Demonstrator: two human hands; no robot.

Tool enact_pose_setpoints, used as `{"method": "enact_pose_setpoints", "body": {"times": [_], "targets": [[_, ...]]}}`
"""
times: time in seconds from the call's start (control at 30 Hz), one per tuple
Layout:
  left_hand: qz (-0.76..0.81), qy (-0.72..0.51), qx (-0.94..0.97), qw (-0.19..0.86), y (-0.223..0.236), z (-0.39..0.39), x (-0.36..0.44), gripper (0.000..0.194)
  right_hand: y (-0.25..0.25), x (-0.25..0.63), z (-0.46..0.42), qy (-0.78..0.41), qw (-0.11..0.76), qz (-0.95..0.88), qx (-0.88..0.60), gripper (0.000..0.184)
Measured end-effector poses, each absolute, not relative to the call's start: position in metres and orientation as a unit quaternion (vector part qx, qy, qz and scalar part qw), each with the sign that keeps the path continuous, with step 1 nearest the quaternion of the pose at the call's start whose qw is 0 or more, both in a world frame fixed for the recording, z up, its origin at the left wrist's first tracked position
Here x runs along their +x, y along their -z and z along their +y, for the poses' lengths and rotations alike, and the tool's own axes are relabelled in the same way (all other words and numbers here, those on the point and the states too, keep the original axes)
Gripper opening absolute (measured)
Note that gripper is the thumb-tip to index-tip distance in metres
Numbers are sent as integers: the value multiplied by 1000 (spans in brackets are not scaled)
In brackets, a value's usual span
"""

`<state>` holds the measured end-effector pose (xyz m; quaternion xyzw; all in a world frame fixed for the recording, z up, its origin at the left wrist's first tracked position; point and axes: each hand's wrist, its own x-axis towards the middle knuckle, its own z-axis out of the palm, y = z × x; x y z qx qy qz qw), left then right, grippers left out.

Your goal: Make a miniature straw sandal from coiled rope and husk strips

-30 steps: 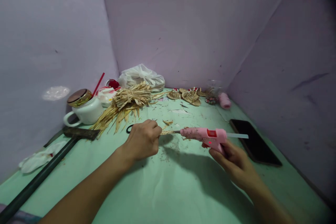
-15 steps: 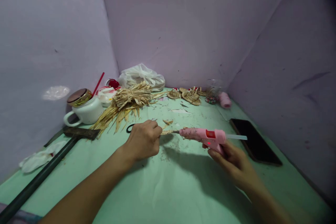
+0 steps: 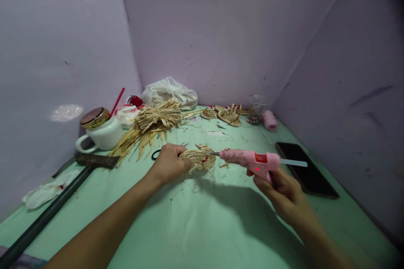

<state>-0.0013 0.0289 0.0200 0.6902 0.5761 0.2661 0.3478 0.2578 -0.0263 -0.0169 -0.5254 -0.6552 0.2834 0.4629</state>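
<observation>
My left hand pinches the left end of a small woven straw sole, its coiled braid facing me and a red spot showing near its middle. My right hand is wrapped round the handle of a pink hot glue gun. The gun's metal nozzle points left, at the upper right edge of the sole; I cannot tell whether it touches. A translucent glue stick sticks out of the gun's back, and a red light glows on its side. Partly hidden behind my left hand lie scissors with a black handle.
A hammer and a white mug stand left, beside a bundle of dried straw. Small woven slippers, a clear jar of beads and pink thread are at the back. A phone lies right.
My left hand has turned the sole from nearly edge-on so its flat face shows. The glue gun has shifted slightly right and its nozzle has risen a little.
</observation>
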Motion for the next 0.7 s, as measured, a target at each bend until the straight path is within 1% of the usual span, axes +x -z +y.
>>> {"method": "enact_pose_setpoints", "body": {"times": [0.07,0.17,0.27,0.4,0.7], "targets": [[567,-276,657,413,-21,30,-1,15,18,257,-26,-276,457,-663,-525,17],[552,-281,638,458,-21,28,2,15,19,254,-26,-273,461,-664,-522,17],[549,-277,637,464,-21,25,5,12,20,253,-27,-278,468,-658,-520,16],[548,-281,630,473,-23,23,6,10,20,254,-27,-268,453,-670,-524,11],[531,-284,627,494,-23,23,6,11,18,251,-29,-247,441,-684,-527,11]]}}
